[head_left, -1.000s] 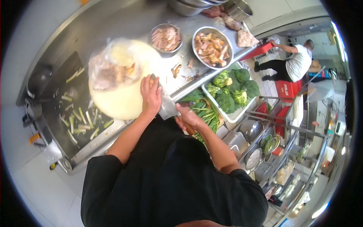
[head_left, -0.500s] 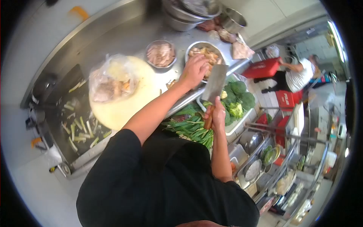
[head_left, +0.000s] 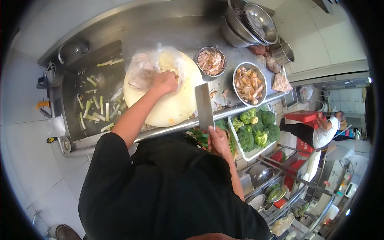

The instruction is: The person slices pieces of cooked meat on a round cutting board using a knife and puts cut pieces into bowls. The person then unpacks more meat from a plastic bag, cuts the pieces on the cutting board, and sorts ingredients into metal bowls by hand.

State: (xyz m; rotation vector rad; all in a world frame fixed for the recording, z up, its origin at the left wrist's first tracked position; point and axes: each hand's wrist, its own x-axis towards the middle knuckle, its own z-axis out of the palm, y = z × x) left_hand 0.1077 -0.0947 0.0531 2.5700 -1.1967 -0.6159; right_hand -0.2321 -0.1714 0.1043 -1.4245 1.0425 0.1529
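My left hand [head_left: 164,83] is at the clear plastic bag of meat [head_left: 143,76], its fingers curled against the bag's right side. What lies in those fingers is hidden. The bag rests on a round, pale cutting board [head_left: 188,90]. In my right hand [head_left: 219,141] is a cleaver [head_left: 205,106], gripped by the handle, its wide blade pointing away from me past the board's right edge. A small metal bowl of pale meat strips [head_left: 211,62] stands behind the blade. Further right, a larger metal bowl [head_left: 249,84] holds browned meat pieces.
Cut green stalks [head_left: 96,108] lie scattered in the sink [head_left: 88,124] on the left. A white tray of broccoli [head_left: 256,136] sits below the counter's edge. Stacked metal bowls [head_left: 250,22] and raw meat [head_left: 281,83] are at the back right. Another person [head_left: 322,130] bends by red crates.
My left hand has gone from the bowl of browned meat leftward to the plastic bag. The cleaver, still in my right hand, has moved away from that bowl. My view has shifted.
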